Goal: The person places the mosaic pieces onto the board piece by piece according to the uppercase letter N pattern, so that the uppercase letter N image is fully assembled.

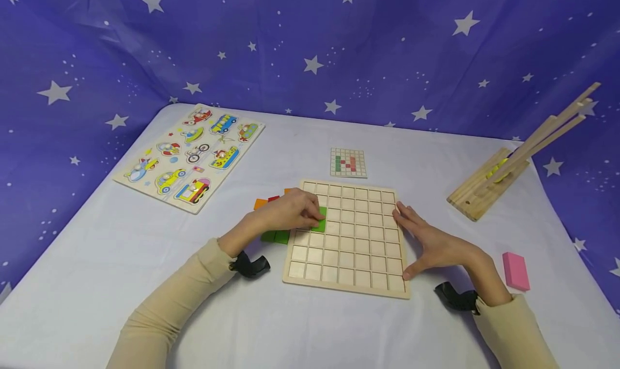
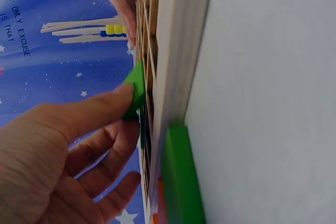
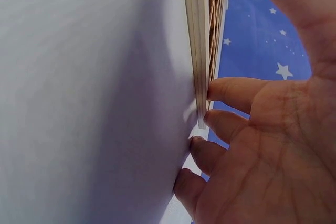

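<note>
A square wooden grid board (image 1: 346, 245) lies on the white table. Over its left side, my left hand (image 1: 290, 210) pinches a green tile (image 2: 135, 90) between thumb and fingers. In the left wrist view the tile tilts against the grid; green in the grid just past it is partly hidden by the fingers. My right hand (image 1: 431, 242) is spread at the board's right edge, with thumb and fingertips touching the rim. Loose green tiles (image 1: 276, 236), orange tiles (image 1: 260, 203) and a red tile (image 1: 273, 198) lie by the board's left edge, partly covered by the left hand.
Behind the board lies a small pattern card (image 1: 349, 162) with coloured squares. A vehicle peg puzzle (image 1: 191, 154) is at the back left. To the right stand a wooden base with upright rods (image 1: 504, 170) and a pink block (image 1: 516, 271). A starry blue cloth (image 1: 290, 89) hangs behind.
</note>
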A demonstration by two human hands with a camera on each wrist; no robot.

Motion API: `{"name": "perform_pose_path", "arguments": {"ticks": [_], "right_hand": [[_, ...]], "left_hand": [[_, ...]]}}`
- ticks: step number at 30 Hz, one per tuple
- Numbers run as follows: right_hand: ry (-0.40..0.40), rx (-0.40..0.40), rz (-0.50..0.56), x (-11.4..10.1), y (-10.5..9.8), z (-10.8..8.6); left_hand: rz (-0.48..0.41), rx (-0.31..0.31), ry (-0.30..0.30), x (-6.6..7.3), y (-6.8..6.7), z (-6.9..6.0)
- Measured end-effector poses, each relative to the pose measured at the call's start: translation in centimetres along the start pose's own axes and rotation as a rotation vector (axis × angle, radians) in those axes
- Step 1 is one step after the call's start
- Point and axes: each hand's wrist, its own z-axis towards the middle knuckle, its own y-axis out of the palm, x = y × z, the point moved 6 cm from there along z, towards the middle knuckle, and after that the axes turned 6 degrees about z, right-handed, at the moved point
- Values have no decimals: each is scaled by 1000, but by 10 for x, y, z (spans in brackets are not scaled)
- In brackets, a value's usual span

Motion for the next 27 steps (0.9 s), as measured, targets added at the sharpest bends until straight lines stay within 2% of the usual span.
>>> {"name": "perform_pose_path", "arguments": {"ticks": [5,12,17,22,24,27], "right_hand": [[9,6,-10,1,1,1],[4,8,-3,-1,0,0],[-4,5,3,-2,0,0],[-7,7,3,-2,-1,0],[-7,7,3,-2,-1,0],[-10,7,4,-1,0,1]], "left_hand": [[21,13,10,1,0,1],[105,2,35,5,1,0],[111,7,46,6,0,0],[160,0,87,9,1,1],[178,-5,84,10,1,1],[184,-2,47,9,-1,1]]}}
